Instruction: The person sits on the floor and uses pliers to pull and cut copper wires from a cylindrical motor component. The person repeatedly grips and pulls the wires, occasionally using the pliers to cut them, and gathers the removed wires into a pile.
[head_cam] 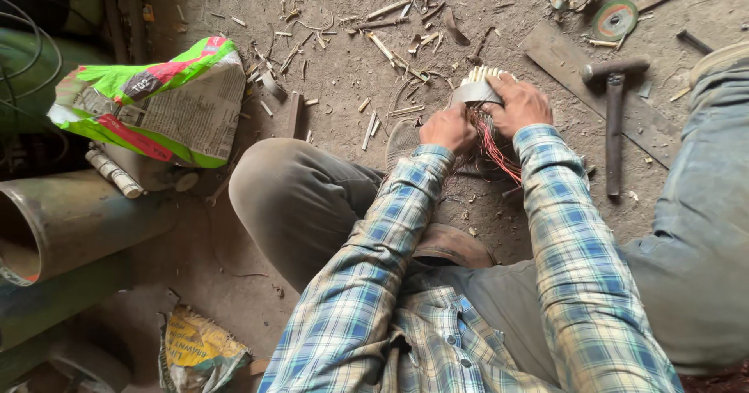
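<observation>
Both hands are gripping a stator (477,89) on the dirt floor (335,73): the right hand (521,104) is lying closed over its top and side, the left hand (448,128) is pinching the red wires (495,150) trailing just below the grip. A hammer (615,112) is lying well right of the grip, a sack (168,104) far left.

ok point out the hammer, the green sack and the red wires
hammer (615,120), head view, on its dark handle
green sack (168,104), head view, on its printed side
red wires (499,155), head view, on the strands between the two wrists
</observation>
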### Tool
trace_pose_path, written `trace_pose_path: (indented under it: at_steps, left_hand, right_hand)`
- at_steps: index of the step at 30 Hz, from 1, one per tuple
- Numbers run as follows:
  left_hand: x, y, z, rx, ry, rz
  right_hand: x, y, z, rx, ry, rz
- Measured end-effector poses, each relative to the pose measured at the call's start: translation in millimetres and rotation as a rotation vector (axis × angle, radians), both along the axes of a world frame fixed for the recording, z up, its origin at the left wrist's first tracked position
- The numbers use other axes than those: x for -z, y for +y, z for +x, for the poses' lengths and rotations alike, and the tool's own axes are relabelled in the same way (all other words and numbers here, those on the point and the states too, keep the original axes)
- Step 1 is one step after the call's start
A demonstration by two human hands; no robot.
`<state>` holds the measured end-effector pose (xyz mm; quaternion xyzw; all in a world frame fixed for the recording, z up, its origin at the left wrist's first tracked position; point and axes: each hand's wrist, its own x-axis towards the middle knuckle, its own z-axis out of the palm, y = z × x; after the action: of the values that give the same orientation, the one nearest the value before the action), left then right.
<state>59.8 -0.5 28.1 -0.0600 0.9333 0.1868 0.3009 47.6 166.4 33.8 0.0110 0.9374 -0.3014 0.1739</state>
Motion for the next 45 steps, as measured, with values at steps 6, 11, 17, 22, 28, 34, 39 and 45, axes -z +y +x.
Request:
trace_pose_path:
  at_steps: [6,11,17,22,28,34,39,45]
  left_hand:
    - [13,-7,10,-0.004,0.034,0.003]
    - [13,-7,26,-0.053,0.23,0.072]
    - [9,4,32,0.037,0.212,0.052]
    - [3,8,35,0.106,0.229,0.056]
    - [-9,9,49,-0.094,0.321,0.024]
    - [-9,3,44,-0.219,0.253,0.107]
    - [-9,7,37,-0.224,0.151,0.212]
    - [-18,12,48,-0.282,0.214,0.299]
  right_hand:
    - [2,-18,6,0.142,-0.133,0.036]
    - [-17,-23,12,0.14,-0.068,0.063]
    - [-19,-12,17,0.232,-0.085,0.021]
    - [-14,-2,14,0.209,-0.067,-0.037]
    - [14,48,31,0.24,0.057,-0.339]
    - [45,127,120,1.022,-0.037,-0.039]
    - [64,83,178,1.145,-0.53,0.153]
    - [44,13,158,1.123,-0.544,0.196]
